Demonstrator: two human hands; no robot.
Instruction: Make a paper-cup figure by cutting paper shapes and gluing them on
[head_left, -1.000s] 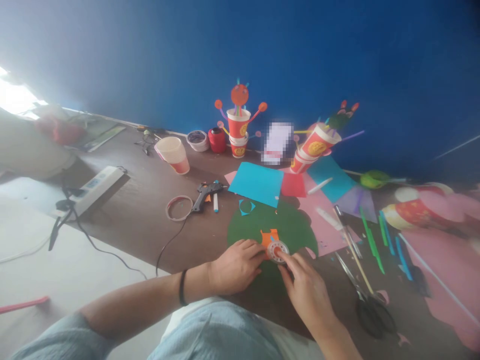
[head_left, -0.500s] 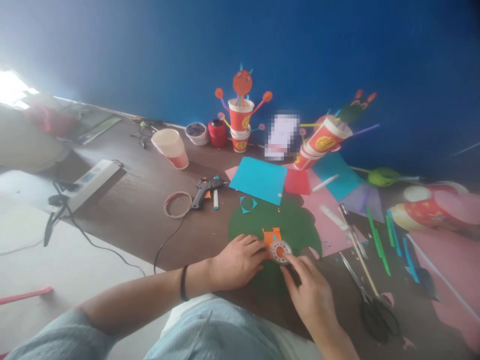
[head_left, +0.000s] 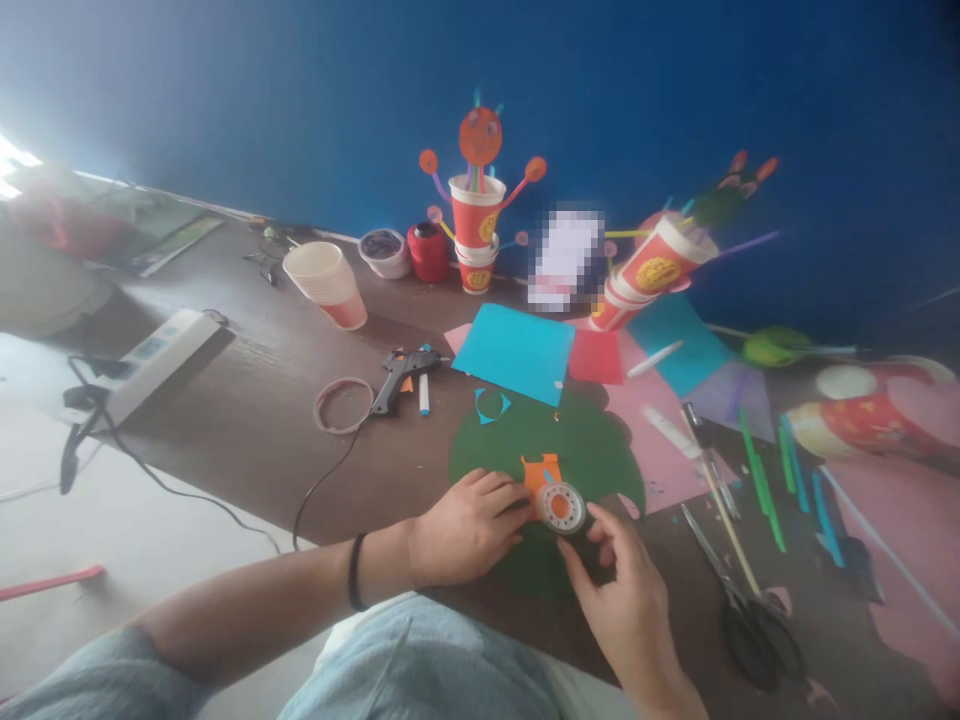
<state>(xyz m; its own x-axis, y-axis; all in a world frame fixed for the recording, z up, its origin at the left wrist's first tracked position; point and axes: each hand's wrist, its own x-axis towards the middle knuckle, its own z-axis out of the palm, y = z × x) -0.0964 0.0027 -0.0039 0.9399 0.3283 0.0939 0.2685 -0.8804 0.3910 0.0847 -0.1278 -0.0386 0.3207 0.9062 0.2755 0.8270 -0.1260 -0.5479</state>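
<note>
My left hand (head_left: 469,527) presses its bent fingers on the left edge of a small orange paper piece (head_left: 538,472), which lies on a big dark green paper (head_left: 607,455). A round grey-white ring (head_left: 574,508), pierced by small holes like a tape roll's core, sits on the orange paper; orange shows through its centre. The thumb and forefinger of my right hand (head_left: 626,590) are at the ring's lower and right rim. A light blue sliver is at the ring's upper edge. Behind it lies a blue paper scrap (head_left: 481,408) with a round hole.
A glue gun (head_left: 397,380), a tape ring (head_left: 321,408) and stacked cups (head_left: 347,300) are to the left. Decorated cup figures (head_left: 476,225) stand by the wall. Blue card (head_left: 514,350) lies behind the green paper. Scissors (head_left: 750,625), a pencil (head_left: 724,525) and straws (head_left: 761,490) lie right.
My right forefinger has moved from the ring's middle to its right rim. My left hand keeps its place on the orange paper. The camera view has shifted slightly.
</note>
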